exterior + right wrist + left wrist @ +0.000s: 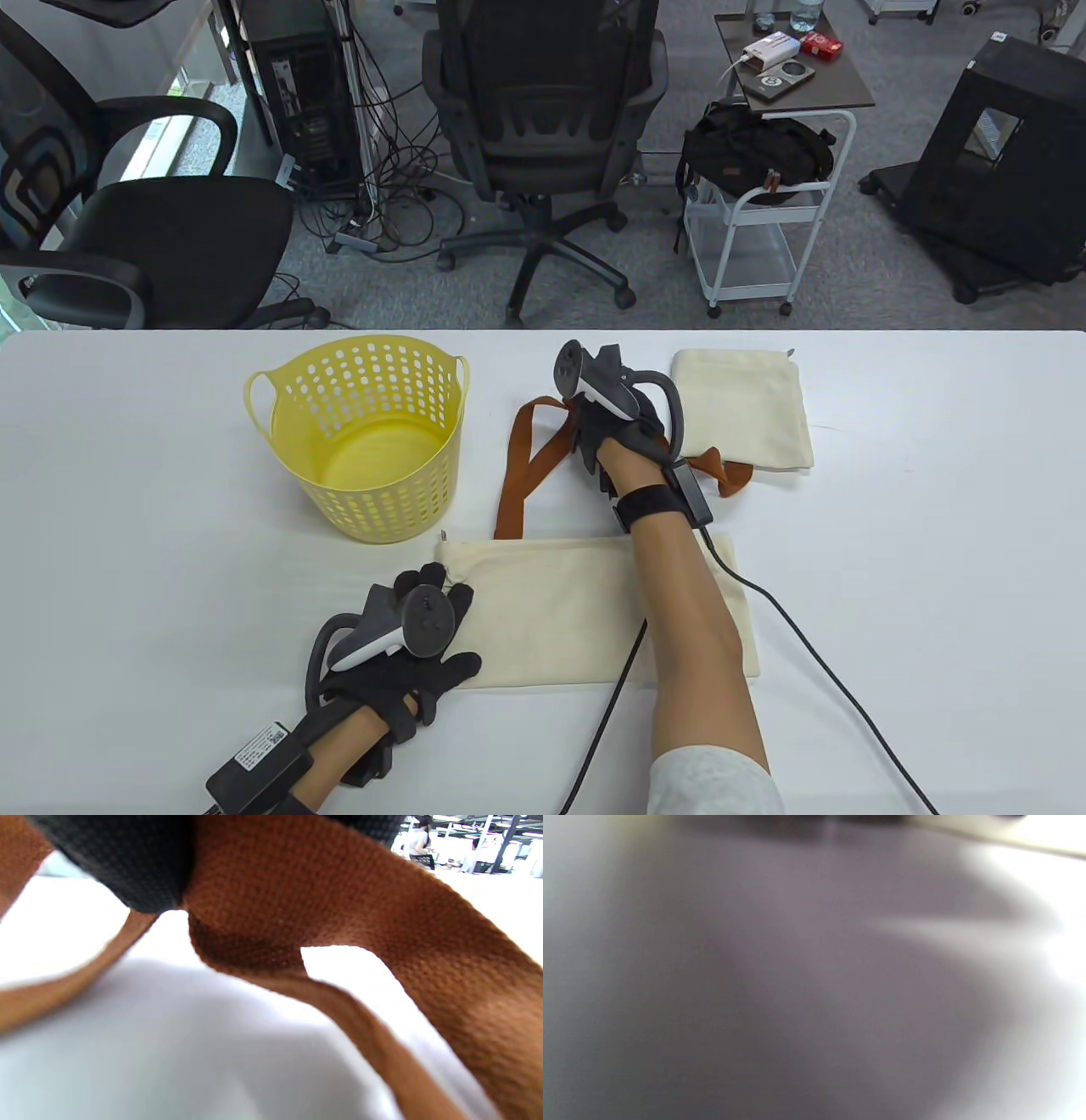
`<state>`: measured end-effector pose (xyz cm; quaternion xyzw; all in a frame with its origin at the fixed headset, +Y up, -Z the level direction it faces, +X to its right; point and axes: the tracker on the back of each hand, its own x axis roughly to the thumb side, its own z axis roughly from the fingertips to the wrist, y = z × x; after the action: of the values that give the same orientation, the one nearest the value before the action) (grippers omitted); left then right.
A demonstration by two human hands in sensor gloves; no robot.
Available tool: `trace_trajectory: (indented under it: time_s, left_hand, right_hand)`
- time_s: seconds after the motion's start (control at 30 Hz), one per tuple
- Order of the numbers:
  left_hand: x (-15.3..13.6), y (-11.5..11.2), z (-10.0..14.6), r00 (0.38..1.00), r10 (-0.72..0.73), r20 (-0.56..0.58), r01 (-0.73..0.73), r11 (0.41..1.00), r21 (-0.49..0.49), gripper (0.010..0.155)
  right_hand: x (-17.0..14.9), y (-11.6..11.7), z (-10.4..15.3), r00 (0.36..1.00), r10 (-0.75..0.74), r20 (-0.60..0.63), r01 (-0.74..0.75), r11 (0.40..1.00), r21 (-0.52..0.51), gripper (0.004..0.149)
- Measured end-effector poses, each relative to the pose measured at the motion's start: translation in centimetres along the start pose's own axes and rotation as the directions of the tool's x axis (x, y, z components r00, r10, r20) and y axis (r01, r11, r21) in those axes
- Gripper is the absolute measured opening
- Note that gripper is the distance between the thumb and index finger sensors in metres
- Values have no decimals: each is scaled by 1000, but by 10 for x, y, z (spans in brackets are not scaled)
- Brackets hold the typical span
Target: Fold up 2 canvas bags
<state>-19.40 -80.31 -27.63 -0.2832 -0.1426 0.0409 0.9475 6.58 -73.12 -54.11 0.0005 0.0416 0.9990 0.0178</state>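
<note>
A cream canvas bag (551, 611) lies flat near the table's front, its brown handles (526, 450) stretching away from me. My left hand (424, 628) rests with spread fingers on the bag's left end. My right hand (594, 433) reaches over the bag and holds the handles; in the right wrist view a gloved finger (127, 866) sits on the brown strap (339, 899), which is lifted off the table. A second cream bag (747, 407) lies folded at the far right, with its brown handle (730, 475) beside my right wrist. The left wrist view is blurred, showing only a cream edge (988, 832).
A yellow perforated basket (365, 441) stands to the left of the handles, upright with nothing in it. Glove cables (814, 654) trail across the table's front right. Office chairs and a cart stand beyond the table's far edge (543, 333).
</note>
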Motion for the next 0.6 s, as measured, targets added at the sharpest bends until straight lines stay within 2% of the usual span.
trace_trajectory:
  time_s: [0.1,0.23,0.37,0.6]
  left_hand:
    - [0,0,0,1000,-2,-2,2,1000,-3,83]
    - [0,0,0,1000,-4,-5,4,1000,-3,83]
    - [0,0,1,1000,-5,-7,5,1000,-2,83]
    - [1,1,1,1000,-5,-11,5,1000,-4,82]
  right_hand:
    - [-7,-30,27,995,-70,64,71,997,-27,44]
    - [-13,-52,67,970,-191,149,199,979,-37,43]
    - [-18,-58,125,912,-330,242,346,938,-25,43]
    - [-25,-50,220,815,-381,436,410,912,29,43]
